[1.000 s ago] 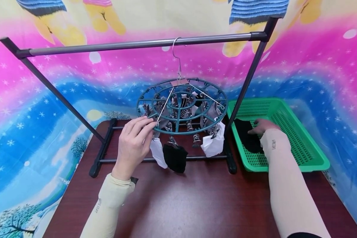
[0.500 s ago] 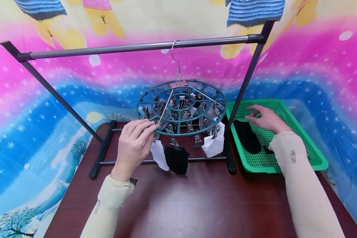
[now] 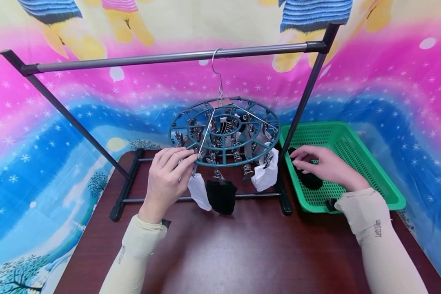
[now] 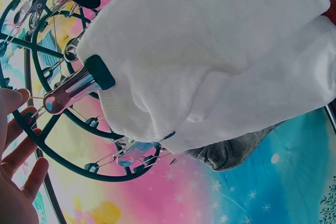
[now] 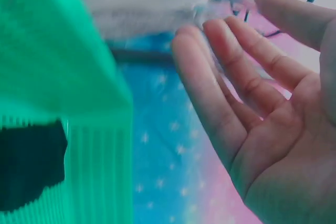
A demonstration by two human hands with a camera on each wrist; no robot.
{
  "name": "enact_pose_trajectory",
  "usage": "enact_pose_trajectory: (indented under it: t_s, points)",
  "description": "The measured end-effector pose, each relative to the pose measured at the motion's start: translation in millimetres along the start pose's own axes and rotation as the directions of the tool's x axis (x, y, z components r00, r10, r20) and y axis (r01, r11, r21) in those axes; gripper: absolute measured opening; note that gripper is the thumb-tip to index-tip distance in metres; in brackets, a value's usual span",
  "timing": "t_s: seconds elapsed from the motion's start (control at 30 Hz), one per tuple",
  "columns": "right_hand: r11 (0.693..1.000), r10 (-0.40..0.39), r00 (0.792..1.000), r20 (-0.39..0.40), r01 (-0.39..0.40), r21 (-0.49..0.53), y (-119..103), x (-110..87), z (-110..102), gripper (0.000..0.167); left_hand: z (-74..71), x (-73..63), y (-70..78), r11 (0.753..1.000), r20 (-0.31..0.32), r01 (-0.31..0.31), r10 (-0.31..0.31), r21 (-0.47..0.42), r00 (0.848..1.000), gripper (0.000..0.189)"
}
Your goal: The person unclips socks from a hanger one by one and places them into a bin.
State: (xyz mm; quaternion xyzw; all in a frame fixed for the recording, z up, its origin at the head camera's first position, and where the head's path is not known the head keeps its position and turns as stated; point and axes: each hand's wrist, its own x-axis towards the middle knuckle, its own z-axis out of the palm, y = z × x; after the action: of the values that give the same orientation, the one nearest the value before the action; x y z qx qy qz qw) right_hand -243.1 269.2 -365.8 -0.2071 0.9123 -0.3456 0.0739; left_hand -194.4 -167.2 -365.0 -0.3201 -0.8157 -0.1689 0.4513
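Observation:
A round green clip hanger (image 3: 224,163) hangs with socks clipped to it. My left hand (image 3: 167,179) pinches its near-left rim between thumb and fingertips. Beside that hand hang a white sock (image 3: 198,192) and a black sock (image 3: 221,197). In the left wrist view, the white sock (image 4: 210,61) fills much of the picture, held by a metal clip (image 4: 79,85). My right hand (image 3: 325,165) is raised over the green basket (image 3: 386,196), fingers slightly bent with nothing between them. Under it lies a black sock (image 3: 310,180), partly hidden by the hand.
A dark metal rack (image 3: 132,61) carries the hanger by its hook; its right post (image 3: 305,94) stands between hanger and basket. Another white sock (image 3: 264,175) hangs at the hanger's right. The brown table (image 3: 242,253) extends in front; a patterned cloth (image 3: 77,102) hangs behind.
My right hand has come up off the black sock in the basket and shifted back toward me, holding nothing. The hanger has turned slightly to the right, with my left hand still on its rim.

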Motion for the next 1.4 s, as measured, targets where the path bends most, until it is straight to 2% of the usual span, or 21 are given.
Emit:
enact_pose_trajectory:
  t_s: [0.13, 0.27, 0.43, 0.67, 0.73, 0.87, 0.93, 1.07, 1.13, 1.33, 1.4]
  points:
    - [0.996, -0.088, 0.995, 0.043, 0.087, 0.031, -15, -2.2, 15, 0.026, 0.7, 1.4, 0.3, 1.0, -0.005, -0.021, 0.021, 0.007, 1.0, 0.025]
    - [0.984, -0.166, 0.978, 0.127, 0.155, 0.091, -27, -0.6, 34, 0.03, 1.6, 1.6, 0.7, 1.0, -0.006, -0.026, 0.026, -0.001, 1.0, 0.023]
    - [0.963, -0.21, 0.951, 0.227, 0.162, 0.214, -37, 5.0, 59, 0.043, 1.8, 0.0, 1.9, 1.0, 0.001, -0.024, 0.024, -0.008, 1.0, 0.023]
    - [0.929, -0.272, 0.924, 0.269, 0.179, 0.324, -54, 23.7, 101, 0.05, 2.6, 0.5, 2.9, 1.0, 0.003, -0.02, 0.02, -0.011, 1.0, 0.026]
    - [0.931, -0.267, 0.926, 0.268, 0.176, 0.321, -58, 29.5, 113, 0.056, 3.3, 0.8, 3.2, 1.0, -0.004, -0.024, 0.024, -0.013, 1.0, 0.026]
    - [0.969, -0.207, 0.939, 0.273, 0.157, 0.192, -65, 37.8, 132, 0.071, 4.5, 0.5, 3.9, 0.999, -0.014, -0.029, 0.029, -0.014, 0.999, 0.022]
    - [0.974, -0.194, 0.941, 0.277, 0.151, 0.168, -68, 42.1, 140, 0.08, 5.1, 0.4, 4.4, 0.999, -0.017, -0.031, 0.031, -0.016, 0.999, 0.021]
    - [0.954, -0.234, 0.941, 0.243, 0.174, 0.243, -68, 48.7, 152, 0.091, 6.1, 0.4, 5.9, 0.999, -0.012, -0.03, 0.029, -0.02, 0.999, 0.022]
    - [0.946, -0.254, 0.939, 0.232, 0.191, 0.261, -67, 48.9, 155, 0.084, 6.3, 0.6, 6.5, 0.999, -0.011, -0.028, 0.028, -0.02, 1.0, 0.021]
    - [0.973, -0.195, 0.942, 0.273, 0.152, 0.171, -63, 42.6, 146, 0.035, 5.8, 1.3, 5.7, 0.999, -0.02, -0.027, 0.027, -0.019, 0.999, 0.021]
    - [0.977, -0.182, 0.945, 0.271, 0.143, 0.16, -59, 41.1, 142, 0.029, 5.7, 1.2, 5.0, 0.999, -0.023, -0.027, 0.026, -0.019, 0.999, 0.022]
